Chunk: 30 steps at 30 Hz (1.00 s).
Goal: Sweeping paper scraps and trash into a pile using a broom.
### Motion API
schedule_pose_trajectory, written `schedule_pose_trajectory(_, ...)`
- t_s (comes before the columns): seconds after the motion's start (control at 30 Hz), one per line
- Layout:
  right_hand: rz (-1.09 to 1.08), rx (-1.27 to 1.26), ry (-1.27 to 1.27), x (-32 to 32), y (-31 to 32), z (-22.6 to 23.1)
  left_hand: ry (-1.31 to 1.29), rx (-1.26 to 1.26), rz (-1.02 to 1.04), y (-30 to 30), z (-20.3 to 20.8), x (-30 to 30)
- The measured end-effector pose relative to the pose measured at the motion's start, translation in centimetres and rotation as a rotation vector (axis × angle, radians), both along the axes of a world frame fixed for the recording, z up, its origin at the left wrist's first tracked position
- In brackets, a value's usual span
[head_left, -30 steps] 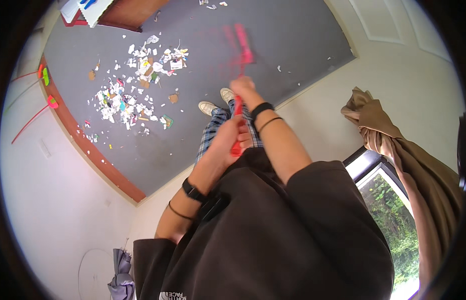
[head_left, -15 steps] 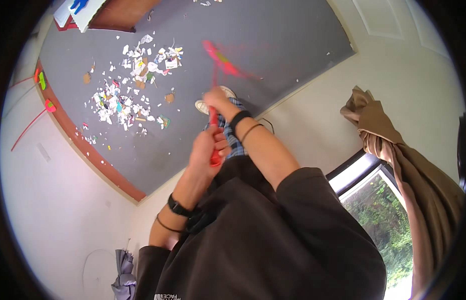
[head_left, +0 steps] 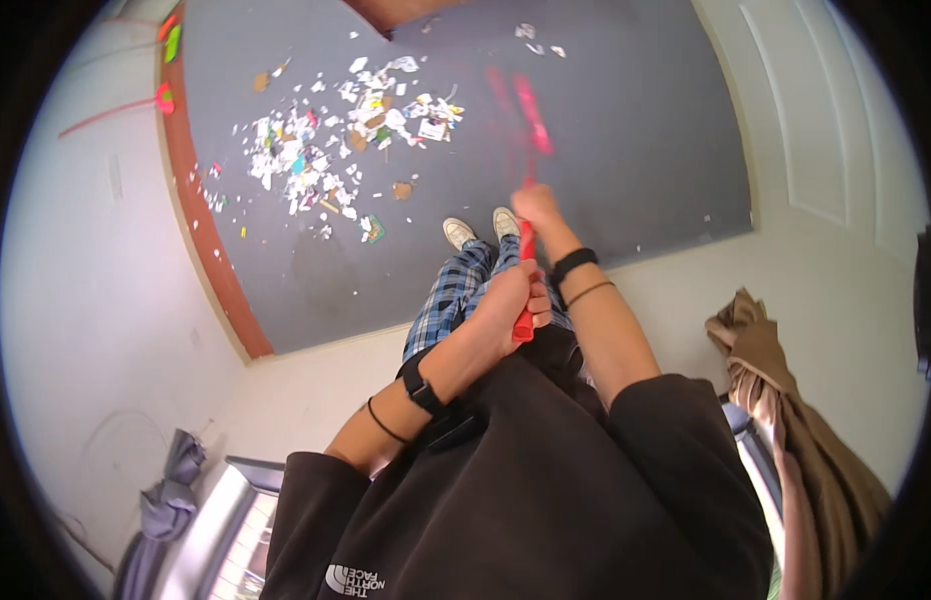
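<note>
Both hands grip the red handle of a broom (head_left: 526, 240). My left hand (head_left: 509, 305) is closed round it near its lower end, which sticks out below the fist. Farther up the handle, my right hand (head_left: 537, 205) is wrapped round it. Beyond that hand, the broom's pink-red head (head_left: 532, 115) is smeared by motion over the grey floor (head_left: 635, 130). To the left of the head lie many torn paper scraps (head_left: 295, 155) in two loose heaps, the farther one (head_left: 385, 105) closer to the broom. Bits of brown cardboard (head_left: 402, 189) are scattered among them.
My shoes (head_left: 459, 234) stand just left of the handle. Two long sticks with bright ends (head_left: 165, 98) rest by the red-brown baseboard (head_left: 200, 230). A brown furniture corner (head_left: 395, 12) juts in at the top. A tied brown curtain (head_left: 775, 370) hangs at right.
My view has shifted, so the scraps now sit farther right and the furniture shows less. My hands and the broom have moved to the right of my shoes, both still gripping the handle.
</note>
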State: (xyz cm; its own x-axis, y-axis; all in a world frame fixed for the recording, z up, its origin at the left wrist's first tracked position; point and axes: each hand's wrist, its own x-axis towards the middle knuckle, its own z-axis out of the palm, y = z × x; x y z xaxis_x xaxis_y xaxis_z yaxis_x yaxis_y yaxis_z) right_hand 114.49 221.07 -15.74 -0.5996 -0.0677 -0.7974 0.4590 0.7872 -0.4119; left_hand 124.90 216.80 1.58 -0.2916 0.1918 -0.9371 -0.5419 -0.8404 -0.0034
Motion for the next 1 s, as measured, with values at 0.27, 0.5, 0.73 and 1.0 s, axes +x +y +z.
schedule_pose_trajectory(0.27, -0.366, 0.146, -0.040, -2.2, 0.0, -4.0, 0.112, 0.262, -0.090, -3.5, -6.1, -1.2)
schedule_pose_trajectory(0.5, -0.268, 0.031, -0.100, -2.0, -12.2, -9.5, 0.095, 0.128, 0.010, -14.1, -8.1, -1.2)
schedule_pose_trajectory(0.73, -0.180, 0.000, -0.159, 5.7, -35.7, -10.7, 0.005, 0.047, 0.090, -35.4, -7.7, 4.5)
schedule_pose_trajectory(1.0, -0.016, -0.437, -0.367, 14.0, -63.2, -7.5, -0.092, -0.325, 0.278, -54.5, -4.1, 9.8)
